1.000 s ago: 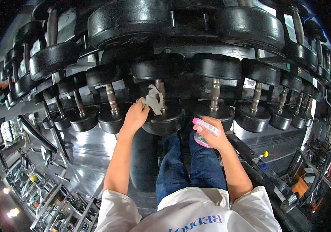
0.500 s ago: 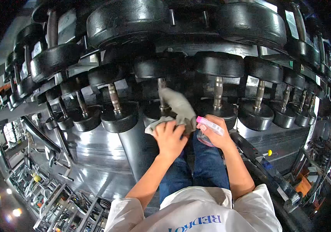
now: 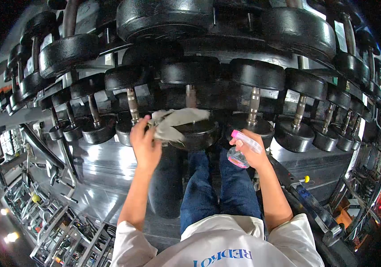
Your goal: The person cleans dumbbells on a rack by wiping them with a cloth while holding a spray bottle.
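Observation:
My left hand (image 3: 146,143) is closed on a grey cloth (image 3: 168,126), gripping it by its left end. The loose part of the cloth spreads to the right over the near end of a black dumbbell (image 3: 198,137) on the lower rack, just in front of its handle. In my right hand (image 3: 251,150) is a small clear spray bottle (image 3: 239,156) with a pink top, tilted to the left. That hand is before the near end of a neighbouring dumbbell (image 3: 253,107) with a shiny metal handle.
More dumbbells line the lower rack on both sides, such as one at the right (image 3: 298,111). Larger dumbbells (image 3: 166,20) sit on the tier above. A black bench-like frame (image 3: 308,200) with a yellow knob stands at my right. Gym machines (image 3: 61,231) fill the lower left.
My left hand has moved left and slightly up, drawing the cloth off the dumbbell's handle and across its near end. My right hand, with the spray bottle, has shifted only slightly.

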`<state>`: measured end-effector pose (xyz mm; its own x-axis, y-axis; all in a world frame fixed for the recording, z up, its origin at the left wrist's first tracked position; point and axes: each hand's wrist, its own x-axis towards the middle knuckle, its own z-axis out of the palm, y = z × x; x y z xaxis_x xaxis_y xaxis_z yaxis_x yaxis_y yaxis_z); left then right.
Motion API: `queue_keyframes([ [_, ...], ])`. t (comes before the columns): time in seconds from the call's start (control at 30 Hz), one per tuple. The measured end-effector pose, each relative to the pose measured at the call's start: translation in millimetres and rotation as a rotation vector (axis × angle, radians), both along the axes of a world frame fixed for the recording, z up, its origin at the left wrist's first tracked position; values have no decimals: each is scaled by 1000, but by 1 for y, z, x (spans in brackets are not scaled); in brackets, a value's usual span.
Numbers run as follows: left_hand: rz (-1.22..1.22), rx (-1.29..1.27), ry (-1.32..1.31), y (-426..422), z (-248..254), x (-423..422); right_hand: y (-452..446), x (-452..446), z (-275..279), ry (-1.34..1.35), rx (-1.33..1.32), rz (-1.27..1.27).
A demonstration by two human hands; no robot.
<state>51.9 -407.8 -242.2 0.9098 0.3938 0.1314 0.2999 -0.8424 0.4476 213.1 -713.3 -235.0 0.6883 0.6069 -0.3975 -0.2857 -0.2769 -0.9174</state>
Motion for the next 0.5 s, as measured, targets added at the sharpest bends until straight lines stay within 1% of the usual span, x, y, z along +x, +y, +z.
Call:
queue_keyframes([
  [0.07, 36, -86, 20, 6, 25, -9, 1, 0, 1, -2, 16, -6],
  [0.13, 22, -274, -111, 4, 33, -22, 0, 0, 2, -1, 35, -2],
  [0.17, 24, -273, -110, -1, 38, -26, -1, 1, 0, -6, 13, 12],
  [0.23, 225, -1003, -307, -11, 45, -29, -1, 0, -1, -11, -4, 25],
  [0.27, 223, -1003, -308, -8, 40, -27, -1, 0, -2, 2, -8, 30],
  [0.33, 53, -1000, -11, -1, 25, -12, -1, -1, -1, 16, -15, 35],
  [0.4, -244, -335, 331, -13, 24, 17, 1, 0, 0, -13, -9, 22],
  [0.47, -148, -264, 312, -29, 5, 36, 4, 0, 3, -1, -16, 13],
  [0.5, -146, -297, 320, -24, -3, 41, 3, -1, 4, 17, -23, -1],
])
